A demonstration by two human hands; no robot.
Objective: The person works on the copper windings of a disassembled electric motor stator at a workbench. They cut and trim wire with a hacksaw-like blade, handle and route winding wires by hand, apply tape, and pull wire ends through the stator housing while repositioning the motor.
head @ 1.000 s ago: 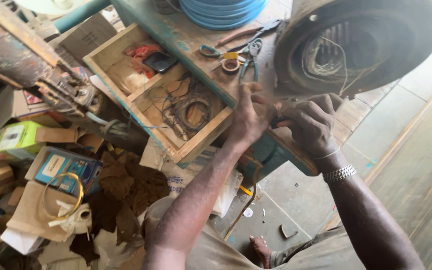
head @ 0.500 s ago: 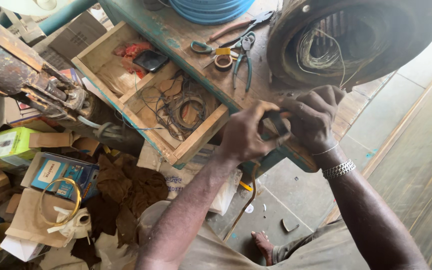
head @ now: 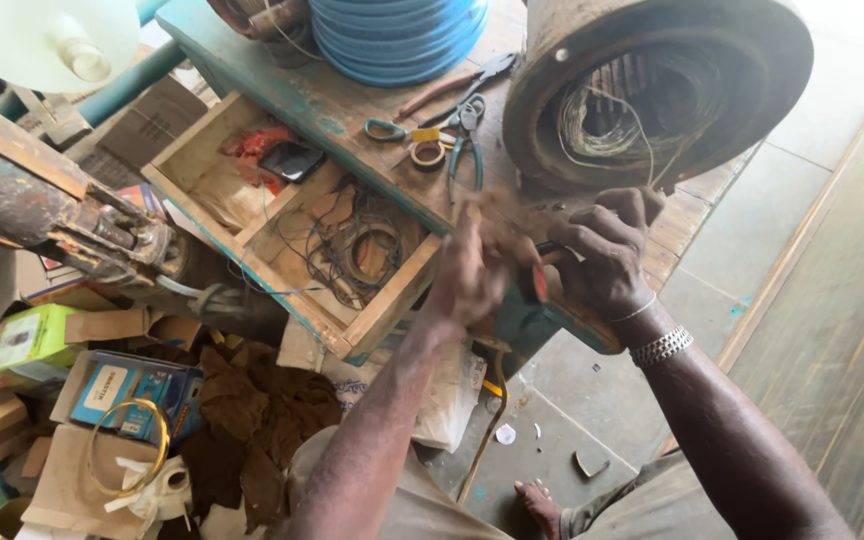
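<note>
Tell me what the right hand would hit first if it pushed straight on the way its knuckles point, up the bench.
Probably the rim of the big round motor housing, just beyond the right hand; depth is unclear, though the gap looks small.

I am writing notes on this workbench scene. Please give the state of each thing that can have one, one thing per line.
Left hand: blurred, closed at the bench edge against the right hand.
Right hand: closed on a small dark tool with a red part.
Motor housing: open, wire coils showing inside.
Wooden drawer: pulled open, holding wires.
Pliers: lying flat on the bench, handles slightly apart.
Tape roll: lying flat.
</note>
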